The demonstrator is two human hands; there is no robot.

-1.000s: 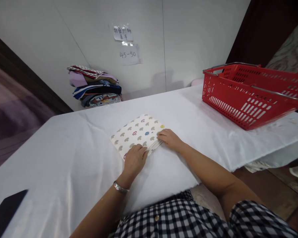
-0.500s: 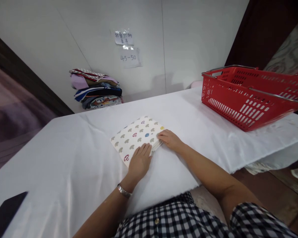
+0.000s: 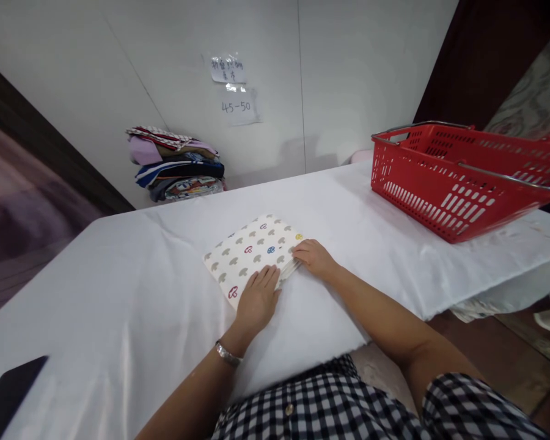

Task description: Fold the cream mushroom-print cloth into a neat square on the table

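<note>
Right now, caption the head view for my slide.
Both hands, left and right, press flat on a folded cloth on a white table near a red basket.

Wall: pale grey panels [image 3: 357,73] with thin seams, running behind the far edge of the desk.
Notes: two paper slips [image 3: 233,88] taped on the wall, the lower one reading "45-50".
Desk: covered by a white cloth [image 3: 119,293] with soft creases, filling the middle of the view.
Far left corner: a stack of folded coloured fabrics [image 3: 176,162] against the wall.
Far right corner: a red plastic basket [image 3: 462,177] with metal handles.
Near left edge: a flat black object [image 3: 9,394], partly cut off.
Left side: dark wooden trim [image 3: 50,137] sloping along the wall.
Floor: brown [image 3: 499,342], seen at lower right.
Light: even, indoor.
</note>
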